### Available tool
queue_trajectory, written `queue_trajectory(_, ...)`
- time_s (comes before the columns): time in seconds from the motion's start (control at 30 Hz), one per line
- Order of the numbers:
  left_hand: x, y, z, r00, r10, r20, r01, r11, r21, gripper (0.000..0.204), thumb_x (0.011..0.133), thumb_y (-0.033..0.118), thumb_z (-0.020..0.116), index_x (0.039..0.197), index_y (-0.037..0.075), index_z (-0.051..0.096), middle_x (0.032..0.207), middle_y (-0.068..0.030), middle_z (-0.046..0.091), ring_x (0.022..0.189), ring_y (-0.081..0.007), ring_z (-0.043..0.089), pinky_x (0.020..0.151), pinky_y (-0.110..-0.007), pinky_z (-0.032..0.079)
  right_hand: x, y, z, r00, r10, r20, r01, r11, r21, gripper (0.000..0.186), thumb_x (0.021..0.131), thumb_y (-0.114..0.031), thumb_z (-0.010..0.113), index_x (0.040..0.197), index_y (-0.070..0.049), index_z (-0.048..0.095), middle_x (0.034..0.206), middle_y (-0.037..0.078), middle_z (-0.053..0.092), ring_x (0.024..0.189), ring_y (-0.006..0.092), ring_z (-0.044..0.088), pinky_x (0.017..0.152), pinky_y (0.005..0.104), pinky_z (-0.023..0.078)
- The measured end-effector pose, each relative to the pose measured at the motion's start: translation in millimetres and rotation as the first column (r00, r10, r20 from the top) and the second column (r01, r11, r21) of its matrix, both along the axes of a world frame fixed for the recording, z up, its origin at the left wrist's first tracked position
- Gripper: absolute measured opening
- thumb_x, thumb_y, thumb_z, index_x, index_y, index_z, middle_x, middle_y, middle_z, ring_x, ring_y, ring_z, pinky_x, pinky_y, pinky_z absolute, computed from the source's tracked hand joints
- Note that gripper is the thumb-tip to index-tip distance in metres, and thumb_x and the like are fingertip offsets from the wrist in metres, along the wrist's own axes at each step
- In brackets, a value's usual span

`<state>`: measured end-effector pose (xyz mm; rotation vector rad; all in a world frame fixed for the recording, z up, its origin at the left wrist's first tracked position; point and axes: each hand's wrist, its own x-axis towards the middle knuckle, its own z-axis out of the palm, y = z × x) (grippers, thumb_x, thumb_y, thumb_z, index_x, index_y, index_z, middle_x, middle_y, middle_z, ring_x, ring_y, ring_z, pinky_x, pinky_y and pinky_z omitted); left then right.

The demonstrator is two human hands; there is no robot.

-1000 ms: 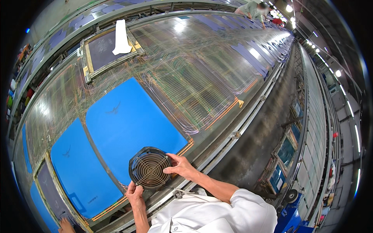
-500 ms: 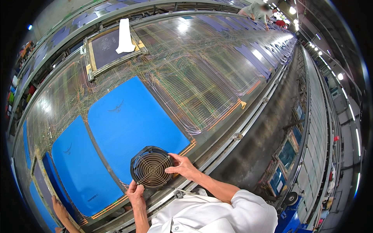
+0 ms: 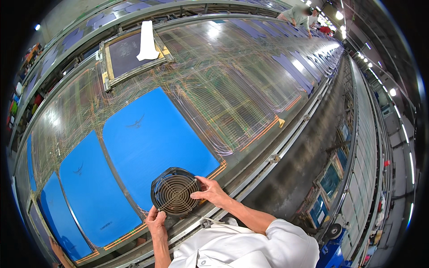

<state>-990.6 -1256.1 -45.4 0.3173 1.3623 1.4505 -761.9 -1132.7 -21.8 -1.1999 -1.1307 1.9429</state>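
A black cooling fan (image 3: 175, 193) with a round wire guard is held between my two hands over the near edge of the long table. My left hand (image 3: 157, 219) pinches its lower left edge, fingers closed. Around its right edge my right hand (image 3: 210, 191) is closed, the thumb lying toward the guard. Beneath and beyond the fan lies a large blue panel (image 3: 154, 134) with a small dark print. To its left are a second blue panel (image 3: 96, 187) and a narrower blue panel (image 3: 62, 219). A cord (image 3: 210, 219) runs near the fan.
Far left, another person's hand (image 3: 58, 250) is by a screen frame (image 3: 33, 212). A second frame (image 3: 105, 67) lies farther back with a white piece (image 3: 146, 42) on it. A metal rail (image 3: 254, 176) follows the table edge. People (image 3: 295, 15) work at the far end.
The other person's screen frame has shifted left, uncovering the narrow blue panel. My hands and the fan have barely moved.
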Motion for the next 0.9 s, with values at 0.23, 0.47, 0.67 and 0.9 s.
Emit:
queue_trajectory(0.23, 2.9, 0.5, -1.9, 1.0, -0.01, -0.019, 0.01, 1.0, -0.021, 0.048, 0.08, 0.014, 0.076, 0.124, 0.001, 0.063, 0.09, 0.0043, 0.063, 0.071, -0.0022, 0.055, 0.058, -0.016, 0.044, 3.4, 0.1, -2.0, 0.998, -0.033, -0.06, 0.033, 0.999, -0.002, 0.082, 0.074, -0.016, 0.085, 0.141, 0.005, 0.043, 0.112, 0.01, 0.065, 0.095, 0.014, 0.061, 0.084, 0.0278, 0.051)
queue_trajectory(0.47, -2.3, -2.1, -2.8, 0.999, -0.036, -0.007, 0.036, 0.999, 0.007, 0.048, 0.082, 0.008, 0.069, 0.128, 0.0, 0.06, 0.102, 0.0017, 0.066, 0.08, -0.0036, 0.056, 0.067, -0.019, 0.045, -3.1, 3.5, 6.6, 0.999, 0.013, -0.051, -0.016, 0.998, -0.063, 0.077, 0.075, -0.003, 0.079, 0.141, 0.006, 0.042, 0.121, 0.009, 0.062, 0.104, 0.0133, 0.059, 0.09, 0.0277, 0.05)
queue_trajectory(0.67, -0.9, 1.7, 3.9, 0.998, -0.056, 0.021, 0.055, 0.998, 0.011, 0.057, 0.079, 0.006, 0.071, 0.132, -0.007, 0.055, 0.124, -0.0122, 0.063, 0.111, -0.0175, 0.059, 0.097, -0.031, 0.045, -3.5, 1.3, 7.1, 0.998, -0.037, -0.055, 0.033, 0.997, -0.068, 0.077, 0.074, 0.0, 0.079, 0.141, 0.008, 0.041, 0.119, 0.011, 0.063, 0.104, 0.0149, 0.06, 0.093, 0.0285, 0.049)
queue_trajectory(0.9, 0.5, -0.1, 6.3, 0.995, 0.017, 0.102, -0.018, 1.0, 0.007, 0.059, 0.076, 0.003, 0.076, 0.13, -0.009, 0.055, 0.112, -0.0126, 0.068, 0.098, -0.0142, 0.065, 0.089, -0.027, 0.051, -7.5, -1.7, 7.3, 0.997, -0.028, -0.068, 0.026, 0.999, -0.035, 0.054, 0.078, -0.003, 0.078, 0.125, 0.002, 0.054, 0.115, 0.008, 0.064, 0.103, 0.0146, 0.06, 0.091, 0.0285, 0.049)
